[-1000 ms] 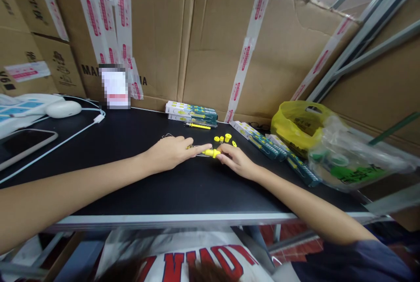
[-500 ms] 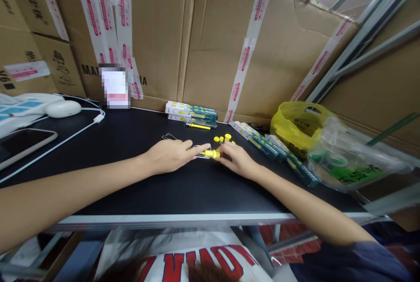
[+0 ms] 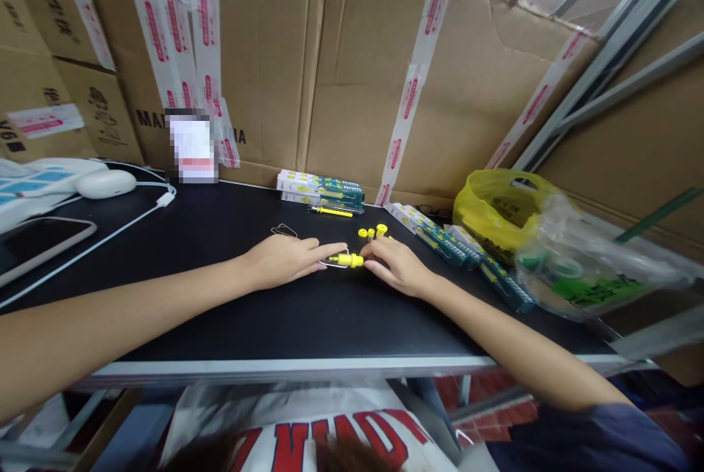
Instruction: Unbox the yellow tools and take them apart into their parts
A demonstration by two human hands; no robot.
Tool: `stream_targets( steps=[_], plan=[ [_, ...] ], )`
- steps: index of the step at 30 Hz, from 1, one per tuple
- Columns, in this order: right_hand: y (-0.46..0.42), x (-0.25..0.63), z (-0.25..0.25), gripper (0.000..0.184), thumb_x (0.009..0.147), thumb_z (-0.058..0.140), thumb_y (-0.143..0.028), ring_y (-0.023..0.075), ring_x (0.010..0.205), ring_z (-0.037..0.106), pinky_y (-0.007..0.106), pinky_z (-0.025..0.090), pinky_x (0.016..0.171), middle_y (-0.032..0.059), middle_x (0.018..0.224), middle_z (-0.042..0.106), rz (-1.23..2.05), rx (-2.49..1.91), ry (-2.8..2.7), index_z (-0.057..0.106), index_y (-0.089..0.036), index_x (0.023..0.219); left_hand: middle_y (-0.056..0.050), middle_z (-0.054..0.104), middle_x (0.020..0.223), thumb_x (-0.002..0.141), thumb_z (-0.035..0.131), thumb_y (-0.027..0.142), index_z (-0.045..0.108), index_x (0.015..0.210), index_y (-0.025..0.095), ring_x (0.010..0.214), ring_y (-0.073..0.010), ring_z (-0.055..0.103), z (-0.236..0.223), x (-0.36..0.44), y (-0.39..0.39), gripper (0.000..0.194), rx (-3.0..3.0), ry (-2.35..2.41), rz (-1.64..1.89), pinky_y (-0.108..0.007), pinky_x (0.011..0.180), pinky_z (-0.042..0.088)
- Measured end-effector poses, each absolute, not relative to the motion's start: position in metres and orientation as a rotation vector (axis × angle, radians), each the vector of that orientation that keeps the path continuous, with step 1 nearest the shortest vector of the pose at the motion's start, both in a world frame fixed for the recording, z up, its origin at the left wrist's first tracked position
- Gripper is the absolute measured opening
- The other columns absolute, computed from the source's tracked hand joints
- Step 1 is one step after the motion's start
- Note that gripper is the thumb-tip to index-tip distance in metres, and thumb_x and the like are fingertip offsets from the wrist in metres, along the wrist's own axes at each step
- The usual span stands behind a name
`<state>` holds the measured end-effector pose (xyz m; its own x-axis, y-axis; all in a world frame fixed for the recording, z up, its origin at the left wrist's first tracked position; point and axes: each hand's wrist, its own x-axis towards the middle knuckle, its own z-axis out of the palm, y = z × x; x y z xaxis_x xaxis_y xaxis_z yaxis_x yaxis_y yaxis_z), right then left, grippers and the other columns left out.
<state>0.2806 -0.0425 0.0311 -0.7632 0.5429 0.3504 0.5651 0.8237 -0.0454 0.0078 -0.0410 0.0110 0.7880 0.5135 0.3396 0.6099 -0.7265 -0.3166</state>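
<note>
My left hand (image 3: 286, 259) lies flat on the black table (image 3: 220, 311), fingers stretched out over a thin metal clip beside a small yellow screwdriver-like piece (image 3: 348, 260). My right hand (image 3: 399, 267) rests just right of that piece, its fingertips pinched on the yellow end. A few loose yellow caps (image 3: 372, 231) lie just behind my right hand. A bent wire clip (image 3: 284, 229) sits behind my left hand.
Boxed screwdriver packs (image 3: 320, 187) and a loose yellow screwdriver (image 3: 331, 211) lie at the back. More packs (image 3: 440, 237) lead to a yellow bag (image 3: 498, 212) and a clear bag (image 3: 583, 259) at right. A phone (image 3: 38, 237), a cable and white devices sit left. Cardboard walls surround.
The yellow piece and both hands' fingertips have shifted slightly to the left along the table; otherwise the scene is unchanged.
</note>
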Motion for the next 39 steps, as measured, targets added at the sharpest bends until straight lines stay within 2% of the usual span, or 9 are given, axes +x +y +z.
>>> stream_targets(
  steps=[6, 11, 17, 21, 24, 29, 39],
  plan=[
    [-0.0429, 0.2783, 0.0289, 0.021, 0.095, 0.043, -0.031, 0.0173, 0.077, 0.054, 0.029, 0.042, 0.071, 0.0068, 0.081, 0.06, -0.031, -0.816, -2.67, 0.058, -0.017, 0.091, 0.001, 0.061, 0.083, 0.098, 0.034, 0.041, 0.029, 0.143, 0.034, 0.057, -0.0103, 0.058, 0.0113, 0.0086, -0.0434, 0.046, -2.525, -0.828, -0.307, -0.019, 0.043, 0.029],
    [-0.044, 0.2782, 0.0294, 0.016, 0.091, 0.051, -0.033, 0.0157, 0.072, 0.051, 0.027, 0.041, 0.066, 0.0034, 0.075, 0.056, 0.0, -0.817, -2.654, 0.056, -0.018, 0.09, 0.0, 0.061, 0.083, 0.098, 0.032, 0.04, 0.032, 0.142, 0.033, 0.06, -0.0099, 0.058, 0.0109, 0.0087, -0.0429, 0.045, -2.553, -0.822, -0.334, -0.018, 0.046, 0.034],
    [-0.0429, 0.2786, 0.0266, 0.009, 0.088, 0.054, -0.027, 0.0146, 0.072, 0.051, 0.027, 0.041, 0.067, 0.0027, 0.078, 0.056, -0.018, -0.751, -2.625, 0.052, -0.019, 0.085, 0.0, 0.06, 0.083, 0.098, 0.033, 0.039, 0.033, 0.142, 0.032, 0.061, -0.0104, 0.059, 0.0109, 0.0097, -0.043, 0.044, -2.586, -0.844, -0.336, -0.018, 0.046, 0.034],
    [-0.0426, 0.2793, 0.027, 0.017, 0.086, 0.058, -0.035, 0.0145, 0.071, 0.05, 0.027, 0.041, 0.066, 0.0022, 0.078, 0.056, -0.03, -0.765, -2.61, 0.051, -0.019, 0.085, 0.0, 0.061, 0.084, 0.098, 0.034, 0.04, 0.031, 0.142, 0.033, 0.062, -0.011, 0.06, 0.0114, 0.0099, -0.0428, 0.045, -2.593, -0.857, -0.321, -0.018, 0.045, 0.031],
    [-0.0425, 0.2802, 0.0286, 0.02, 0.088, 0.055, -0.039, 0.0151, 0.07, 0.051, 0.027, 0.041, 0.066, 0.0027, 0.077, 0.056, -0.049, -0.823, -2.605, 0.052, -0.019, 0.089, 0.0, 0.062, 0.085, 0.098, 0.035, 0.04, 0.03, 0.143, 0.033, 0.062, -0.0106, 0.06, 0.011, 0.0096, -0.0421, 0.046, -2.605, -0.862, -0.325, -0.017, 0.046, 0.032],
    [-0.0416, 0.2796, 0.0294, 0.022, 0.095, 0.041, -0.031, 0.0171, 0.076, 0.052, 0.029, 0.041, 0.071, 0.0063, 0.08, 0.06, -0.069, -0.789, -2.673, 0.057, -0.017, 0.09, 0.0, 0.061, 0.085, 0.098, 0.034, 0.039, 0.029, 0.143, 0.032, 0.063, -0.0104, 0.059, 0.01, 0.0091, -0.0413, 0.046, -2.606, -0.849, -0.335, -0.017, 0.048, 0.036],
    [-0.0403, 0.2813, 0.0252, 0.014, 0.089, 0.053, -0.032, 0.0144, 0.07, 0.051, 0.027, 0.04, 0.066, 0.0014, 0.073, 0.054, -0.054, -0.721, -2.613, 0.055, -0.019, 0.091, 0.001, 0.061, 0.084, 0.098, 0.034, 0.04, 0.03, 0.143, 0.032, 0.063, -0.0109, 0.06, 0.0118, 0.0096, -0.0423, 0.046, -2.594, -0.837, -0.325, -0.018, 0.045, 0.031]
  ],
)
